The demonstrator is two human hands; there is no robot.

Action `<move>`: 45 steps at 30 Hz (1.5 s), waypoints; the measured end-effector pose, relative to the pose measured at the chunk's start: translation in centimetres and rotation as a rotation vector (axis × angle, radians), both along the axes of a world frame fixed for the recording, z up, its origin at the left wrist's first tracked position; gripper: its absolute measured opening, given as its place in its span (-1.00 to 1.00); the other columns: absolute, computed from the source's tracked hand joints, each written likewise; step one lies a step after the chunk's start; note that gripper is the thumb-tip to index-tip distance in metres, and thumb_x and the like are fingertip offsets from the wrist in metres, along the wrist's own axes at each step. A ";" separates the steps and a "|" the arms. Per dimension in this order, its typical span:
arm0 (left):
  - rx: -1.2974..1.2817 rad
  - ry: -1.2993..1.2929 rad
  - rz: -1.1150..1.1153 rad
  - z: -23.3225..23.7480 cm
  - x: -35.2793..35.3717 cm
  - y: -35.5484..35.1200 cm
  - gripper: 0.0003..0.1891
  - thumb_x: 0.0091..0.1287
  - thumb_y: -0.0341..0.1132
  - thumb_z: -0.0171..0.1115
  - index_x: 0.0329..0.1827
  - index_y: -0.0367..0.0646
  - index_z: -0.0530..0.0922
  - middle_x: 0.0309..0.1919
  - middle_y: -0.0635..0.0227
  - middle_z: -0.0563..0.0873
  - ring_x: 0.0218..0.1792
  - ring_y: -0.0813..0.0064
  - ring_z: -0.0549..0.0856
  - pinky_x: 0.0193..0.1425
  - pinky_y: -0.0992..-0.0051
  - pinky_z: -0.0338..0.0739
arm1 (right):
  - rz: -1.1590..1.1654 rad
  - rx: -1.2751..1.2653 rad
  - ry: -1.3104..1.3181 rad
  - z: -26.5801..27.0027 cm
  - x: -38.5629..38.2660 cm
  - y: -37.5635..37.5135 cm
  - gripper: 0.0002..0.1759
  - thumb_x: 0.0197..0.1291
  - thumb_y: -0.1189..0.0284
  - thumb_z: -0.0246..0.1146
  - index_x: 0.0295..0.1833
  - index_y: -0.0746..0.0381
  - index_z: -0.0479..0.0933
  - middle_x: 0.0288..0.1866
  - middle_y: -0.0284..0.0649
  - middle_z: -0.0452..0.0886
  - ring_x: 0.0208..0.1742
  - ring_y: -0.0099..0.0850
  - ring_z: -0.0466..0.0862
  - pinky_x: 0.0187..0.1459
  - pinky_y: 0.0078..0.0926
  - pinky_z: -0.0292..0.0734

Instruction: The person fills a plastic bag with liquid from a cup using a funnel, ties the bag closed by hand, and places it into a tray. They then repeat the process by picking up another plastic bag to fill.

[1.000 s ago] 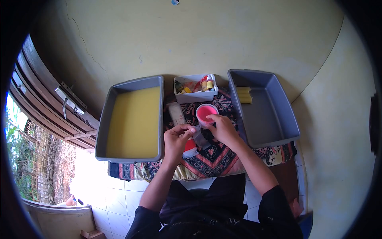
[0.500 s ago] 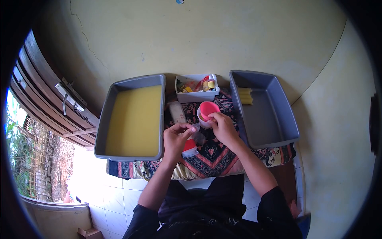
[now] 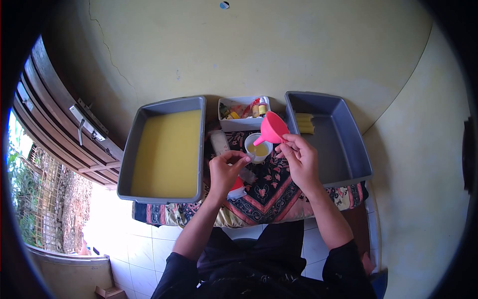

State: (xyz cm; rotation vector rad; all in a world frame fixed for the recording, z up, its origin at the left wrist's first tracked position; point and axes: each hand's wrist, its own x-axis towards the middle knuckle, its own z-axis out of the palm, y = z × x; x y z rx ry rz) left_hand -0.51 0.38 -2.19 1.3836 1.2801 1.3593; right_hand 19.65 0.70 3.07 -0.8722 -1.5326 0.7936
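Observation:
My right hand [image 3: 301, 158] pinches the rim of a pink funnel [image 3: 273, 128], tilted with its spout pointing down and left over a white tub. Yellowish liquid shows inside the tub [image 3: 269, 151], which stands on the patterned cloth [image 3: 266, 212]. Left of the tub, my left hand [image 3: 228, 172] is closed, thumb against fingers, on a small clear plastic bag [image 3: 248, 175]; most of the bag is hard to make out. Beneath it lies a red and white packet [image 3: 237, 190]. Behind my left hand rests a pale, clear-wrapped pack [image 3: 219, 142].
A grey tray [image 3: 201, 149] of yellow liquid stands at left. Another grey tray [image 3: 331, 154] at right holds several yellow tube-like pieces [image 3: 304, 123]. A white box [image 3: 244, 123] with small bottles sits at the back, near the wall. An open wooden door [image 3: 74, 114] is at far left.
My right hand has lifted the funnel up and to the right from the tub, tipping it so the spout shows. My left hand still pinches the bag, almost unmoved.

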 end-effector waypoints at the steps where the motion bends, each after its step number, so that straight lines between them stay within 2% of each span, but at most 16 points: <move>1: 0.018 0.023 0.003 0.1 0.2 0.1 -0.84 0.18 -0.40 0.43 -0.26 -0.33 0.70 -0.46 0.30 0.76 -0.40 0.70 0.68 -0.28 0.64 0.54 | 0.019 0.006 0.018 0.1 0.1 -0.3 -0.77 0.33 0.58 0.17 0.05 0.46 0.47 -0.21 -0.11 0.64 -0.20 -0.45 0.70 -0.23 -0.55 0.65; 6: 0.028 0.068 0.000 0.0 0.5 0.4 -0.83 0.17 -0.39 0.44 -0.27 -0.33 0.71 -0.45 0.28 0.77 -0.40 0.66 0.70 -0.27 0.62 0.55 | 0.062 -0.005 0.079 0.5 0.5 -1.7 -0.78 0.34 0.58 0.17 0.04 0.47 0.47 -0.18 -0.11 0.62 -0.19 -0.46 0.69 -0.20 -0.55 0.65; 15: 0.031 0.112 0.000 0.8 1.0 0.4 -0.82 0.16 -0.38 0.44 -0.26 -0.33 0.71 -0.47 0.27 0.76 -0.41 0.66 0.70 -0.27 0.61 0.55 | 0.056 0.008 0.034 0.0 0.5 -1.6 -0.77 0.33 0.54 0.19 0.01 0.49 0.49 -0.17 -0.10 0.63 -0.20 -0.42 0.71 -0.23 -0.54 0.67; 24: 0.038 -0.009 -0.031 0.0 1.1 0.8 -0.83 0.18 -0.40 0.44 -0.27 -0.34 0.70 -0.46 0.35 0.75 -0.39 0.68 0.68 -0.27 0.62 0.53 | 0.063 -0.005 -0.097 0.4 0.5 -1.9 -0.79 0.27 0.56 0.24 -0.03 0.44 0.52 -0.15 -0.07 0.65 -0.18 -0.38 0.72 -0.17 -0.47 0.66; 27: 0.030 -0.122 -0.068 0.3 1.3 0.8 -0.84 0.22 -0.40 0.41 -0.25 -0.34 0.67 -0.40 0.37 0.74 -0.30 0.66 0.69 -0.19 0.62 0.55 | 0.073 0.028 -0.149 1.1 0.3 -2.0 -0.79 0.24 0.56 0.26 -0.04 0.42 0.53 -0.15 -0.08 0.65 -0.18 -0.36 0.73 -0.16 -0.48 0.65; 29: 0.006 -0.337 -0.151 0.7 1.5 0.5 -0.82 0.25 -0.42 0.39 -0.18 -0.35 0.63 -0.31 0.35 0.74 -0.22 0.64 0.69 -0.09 0.62 0.56 | 0.049 0.134 -0.209 1.4 0.0 -2.0 -0.78 0.21 0.57 0.28 -0.04 0.40 0.53 -0.16 -0.09 0.65 -0.20 -0.34 0.73 -0.18 -0.50 0.64; 30: 0.003 -0.338 -0.151 0.7 1.4 0.5 -0.82 0.25 -0.42 0.39 -0.18 -0.35 0.63 -0.31 0.35 0.74 -0.22 0.64 0.69 -0.09 0.62 0.56 | 0.049 0.131 -0.209 1.4 -0.1 -2.0 -0.78 0.21 0.57 0.28 -0.04 0.40 0.53 -0.16 -0.09 0.65 -0.20 -0.34 0.73 -0.18 -0.50 0.64; 32: -0.031 -0.369 -0.197 0.7 1.3 0.4 -0.79 0.26 -0.47 0.36 -0.10 -0.36 0.60 -0.22 0.29 0.73 -0.16 0.58 0.69 0.04 0.58 0.56 | 0.038 0.158 -0.241 1.4 -0.2 -1.9 -0.79 0.21 0.57 0.28 -0.05 0.39 0.54 -0.18 -0.10 0.65 -0.22 -0.34 0.73 -0.20 -0.50 0.62; 41: -0.073 -0.225 -0.217 1.5 0.8 -0.4 -0.71 0.22 -0.45 0.40 -0.02 -0.38 0.60 -0.19 0.28 0.75 -0.16 0.61 0.69 -0.03 0.60 0.57 | 0.053 0.248 -0.317 3.0 -1.1 -2.1 -0.77 0.21 0.55 0.29 -0.02 0.37 0.56 -0.18 -0.12 0.66 -0.24 -0.36 0.73 -0.22 -0.51 0.61; 45: -0.063 -0.284 -0.215 1.3 0.6 -0.3 -0.71 0.24 -0.47 0.37 -0.01 -0.39 0.61 -0.18 0.28 0.75 -0.15 0.60 0.70 -0.01 0.60 0.56 | 0.081 0.174 -0.113 3.2 -2.5 -2.1 -0.79 0.25 0.53 0.28 -0.05 0.39 0.53 -0.23 -0.16 0.65 -0.25 -0.42 0.72 -0.22 -0.53 0.62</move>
